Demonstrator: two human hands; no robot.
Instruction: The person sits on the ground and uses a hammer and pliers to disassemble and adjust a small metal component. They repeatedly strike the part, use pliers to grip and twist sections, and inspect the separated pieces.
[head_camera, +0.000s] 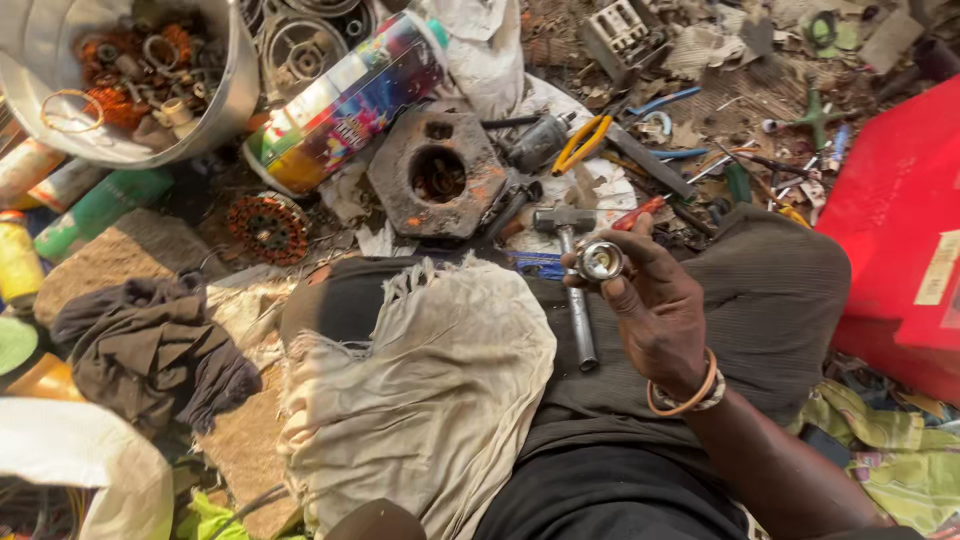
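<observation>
The red box (895, 200) stands to the right of the right hand (655, 310), well apart from it. A pale cloth (430, 390) lies over the person's lap just left of the hand, and farther left sits a dark rag (150, 350). Up and far to the left of the hand is a metal bowl (215, 110) filled with rings and coils, with a coloured spray can (345, 100) lying beside it. Above and left of the hand rests a rusty block (437, 172) with a round hole in it. A hammer (575, 290) lies just left of the fingers, its handle running down past the hand across the lap. Yellow-handled pliers (582, 140) lie above the hand. The right hand is closed around a small shiny metal ring (601, 261), pinched at its fingertips. The left hand is out of sight.
</observation>
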